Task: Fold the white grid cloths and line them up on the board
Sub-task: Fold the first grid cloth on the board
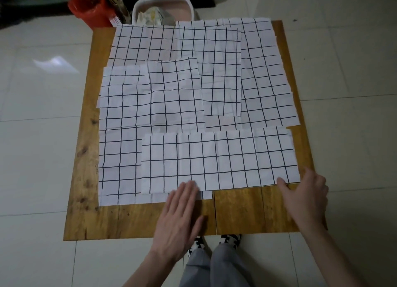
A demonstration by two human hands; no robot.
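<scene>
Several white cloths with black grid lines lie overlapping on a wooden board [236, 211]. The nearest cloth [219, 160] is a long folded rectangle lying across the front. My left hand [178, 218] rests flat with its fingertips on that cloth's near edge, fingers apart. At the cloth's near right corner my right hand [305, 196] touches the edge with its fingertips, holding nothing. A squarer folded cloth [176, 93] lies in the middle, with larger cloths behind [178, 42] and to the right [264, 72]. Another cloth [118, 164] lies under the front one at the left.
The board sits low on a pale tiled floor [43, 136]. Behind it stand a red bucket [90, 7] and a white tub [163, 7] holding crumpled items. My legs and patterned shoes [214, 243] are just under the board's near edge.
</scene>
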